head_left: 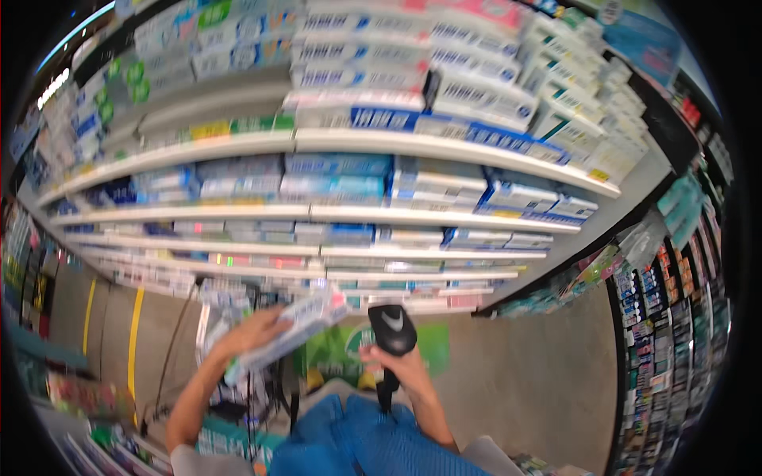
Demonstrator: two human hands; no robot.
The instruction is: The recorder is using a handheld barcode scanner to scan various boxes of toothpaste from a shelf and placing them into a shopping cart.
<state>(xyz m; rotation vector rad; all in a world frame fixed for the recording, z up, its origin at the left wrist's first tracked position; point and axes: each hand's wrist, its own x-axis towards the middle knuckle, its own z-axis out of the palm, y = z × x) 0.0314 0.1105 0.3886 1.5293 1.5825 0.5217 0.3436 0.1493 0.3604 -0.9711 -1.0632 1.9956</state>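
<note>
My left hand is closed on a long toothpaste box, white and blue with a pink end. The box is held at a slant, its pink end up and to the right, and motion blurs it. To its right, my right hand grips a black handheld barcode scanner by its handle. The scanner's rounded head points up, towards the shelves. A gap separates the scanner from the box.
White shelves packed with toothpaste boxes rise ahead in several tiers. A cart-like frame with packages stands at the left. On the floor lies a green mat. Another stocked rack lines the right side.
</note>
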